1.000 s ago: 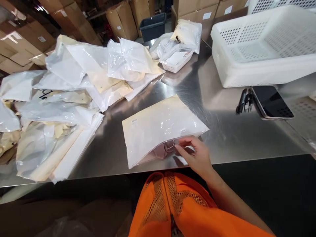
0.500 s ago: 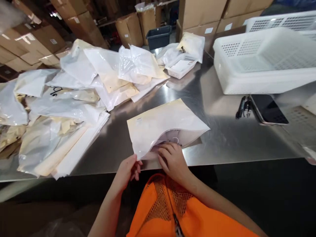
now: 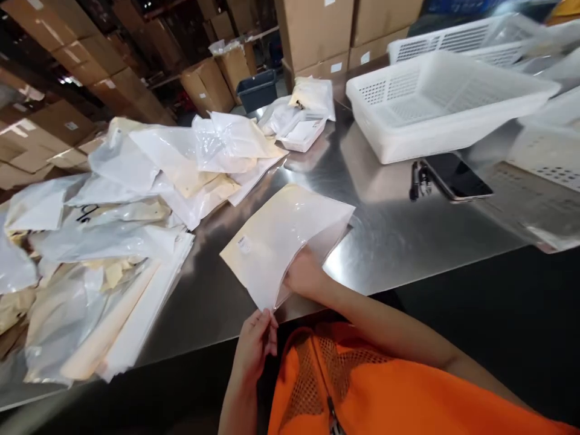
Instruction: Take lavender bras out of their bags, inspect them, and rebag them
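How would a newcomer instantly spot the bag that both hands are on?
Find the shiny metal table and the heap of packages on its left. Right of that heap, near the table's front edge, lies a pale bag with a small label. Unlike those packages, it lies apart, the left hand pinching a corner and the right hand inside its open mouth.

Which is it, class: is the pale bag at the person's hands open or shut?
Open: the bag gapes at its near edge, the right hand is partly inside, and the left hand pinches a corner.
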The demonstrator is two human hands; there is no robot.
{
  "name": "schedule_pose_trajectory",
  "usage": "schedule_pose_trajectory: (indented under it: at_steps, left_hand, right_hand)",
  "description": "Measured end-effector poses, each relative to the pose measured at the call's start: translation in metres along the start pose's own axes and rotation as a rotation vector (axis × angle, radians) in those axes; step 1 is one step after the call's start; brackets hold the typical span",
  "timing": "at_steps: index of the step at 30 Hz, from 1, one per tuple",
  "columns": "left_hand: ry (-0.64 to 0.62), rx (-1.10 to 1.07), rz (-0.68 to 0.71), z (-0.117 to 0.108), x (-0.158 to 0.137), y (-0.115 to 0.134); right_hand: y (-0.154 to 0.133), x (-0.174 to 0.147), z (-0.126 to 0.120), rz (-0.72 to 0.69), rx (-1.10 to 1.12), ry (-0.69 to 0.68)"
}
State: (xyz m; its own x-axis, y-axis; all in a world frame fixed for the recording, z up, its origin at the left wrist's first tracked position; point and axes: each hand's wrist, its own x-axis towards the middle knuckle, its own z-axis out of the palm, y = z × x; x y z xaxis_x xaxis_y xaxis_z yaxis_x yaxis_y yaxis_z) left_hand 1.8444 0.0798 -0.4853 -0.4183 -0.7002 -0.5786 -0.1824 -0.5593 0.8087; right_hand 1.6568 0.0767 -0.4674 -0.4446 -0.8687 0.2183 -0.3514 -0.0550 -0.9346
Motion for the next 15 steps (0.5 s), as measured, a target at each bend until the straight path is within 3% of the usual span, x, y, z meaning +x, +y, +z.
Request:
schedule_pose_trajectory:
  at_steps: [2,4,6,8,12,15]
  left_hand:
    - [0.01,-0.027,0.016,-0.003,0.0,0.001]
    - [-0.002,-0.053,0.033,-0.002,0.001,0.001]
    - [-0.024,-0.064,0.028,0.001,0.002,-0.001]
    - [-0.023,-0.061,0.022,0.006,0.002,-0.004]
    - [0.117,-0.079,0.047,0.007,0.0,-0.014]
    - [0.226,-0.148,-0.032,-0.008,-0.003,-0.021]
  right_hand:
    - [0.0,-0.029,-0.008,0.042,-0.065,-0.045]
    - [0.001,-0.058,-0.01,0.169,0.005,-0.229]
    - [0.0,-0.08,-0.006,0.306,0.242,-0.474]
    - [-0.005,-0.093,0.003,0.362,0.478,-0.59]
    - [-0.014,-0.092,0.018,0.35,0.583,-0.521]
    - [-0.01,-0.073,0.007,0.458,0.551,-0.355]
